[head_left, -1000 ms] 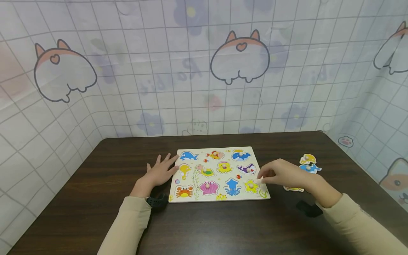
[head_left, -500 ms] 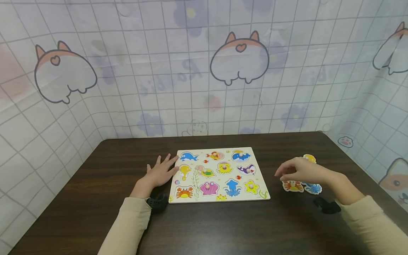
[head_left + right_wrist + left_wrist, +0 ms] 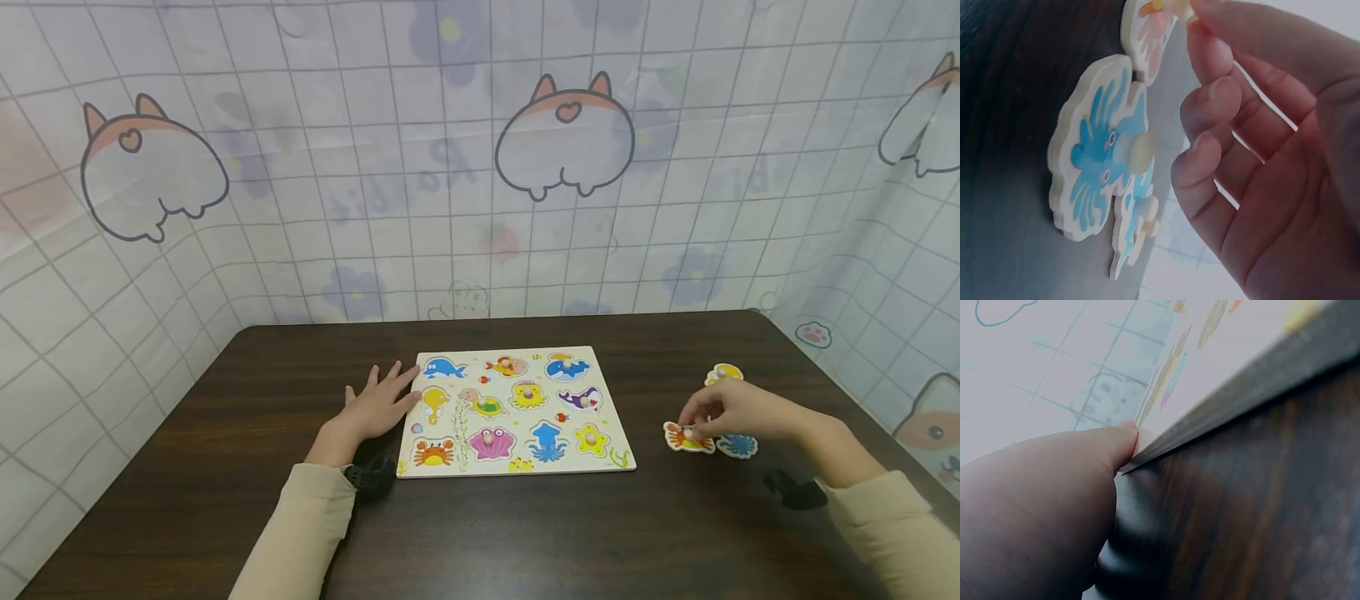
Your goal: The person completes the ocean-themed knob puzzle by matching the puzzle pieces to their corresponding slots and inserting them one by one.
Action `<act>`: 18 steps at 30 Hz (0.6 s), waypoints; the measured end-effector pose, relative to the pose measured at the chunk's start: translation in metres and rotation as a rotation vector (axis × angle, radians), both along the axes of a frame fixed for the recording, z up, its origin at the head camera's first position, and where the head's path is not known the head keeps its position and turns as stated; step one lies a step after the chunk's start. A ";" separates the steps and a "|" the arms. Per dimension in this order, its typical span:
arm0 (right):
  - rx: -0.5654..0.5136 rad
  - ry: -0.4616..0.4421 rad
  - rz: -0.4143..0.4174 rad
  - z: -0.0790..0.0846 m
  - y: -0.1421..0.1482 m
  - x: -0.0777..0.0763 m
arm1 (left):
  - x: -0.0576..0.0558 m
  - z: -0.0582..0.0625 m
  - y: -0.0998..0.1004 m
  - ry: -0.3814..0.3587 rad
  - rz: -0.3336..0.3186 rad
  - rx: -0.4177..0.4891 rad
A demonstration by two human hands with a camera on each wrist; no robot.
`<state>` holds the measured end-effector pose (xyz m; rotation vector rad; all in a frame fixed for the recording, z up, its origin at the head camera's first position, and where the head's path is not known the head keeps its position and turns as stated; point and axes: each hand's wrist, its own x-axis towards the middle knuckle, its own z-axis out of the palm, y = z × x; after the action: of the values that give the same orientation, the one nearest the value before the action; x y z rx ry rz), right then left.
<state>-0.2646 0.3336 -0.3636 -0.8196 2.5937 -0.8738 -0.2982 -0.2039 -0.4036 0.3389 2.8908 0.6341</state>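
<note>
Pinching crab piece [image 3: 681, 439] by its knob [image 3: 1180, 7] in right hand [image 3: 731, 412], right of puzzle board [image 3: 522, 419]. Resting left hand [image 3: 375, 407], fingers spread, against puzzle board's left edge. Logged beside crab piece, also right of puzzle board: blue tentacled piece [image 3: 1094, 150]. Noted pale letters [image 3: 450, 162] on backdrop [image 3: 375, 108] behind puzzle board; too faint to read.

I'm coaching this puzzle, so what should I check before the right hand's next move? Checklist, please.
1. Right hand on the crab piece's knob: ok, thumb and finger pinch it.
2. Left hand at the board: ok, touching its left edge.
3. Printed crab, lower left: ok, uncovered.
4. Crab piece apart from the blue tentacled piece: cannot tell, edges very close.
5. Second blue piece in plain sight: not ok, partly hidden in the right wrist view.
</note>
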 end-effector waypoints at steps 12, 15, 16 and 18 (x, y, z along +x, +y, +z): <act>0.009 -0.021 -0.026 -0.006 0.002 -0.002 | -0.001 -0.001 0.000 0.005 0.006 -0.009; 0.009 -0.012 -0.027 -0.007 0.001 -0.001 | -0.001 -0.001 0.000 0.009 0.008 -0.008; 0.011 -0.007 -0.029 -0.007 0.001 -0.001 | -0.001 -0.001 0.000 0.008 0.009 -0.007; 0.016 0.001 -0.034 -0.007 -0.001 -0.001 | -0.001 -0.001 0.000 0.007 0.009 -0.007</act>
<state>-0.2653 0.3329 -0.3709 -0.7737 2.6190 -0.8616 -0.2991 -0.2038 -0.4046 0.3287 2.9024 0.6248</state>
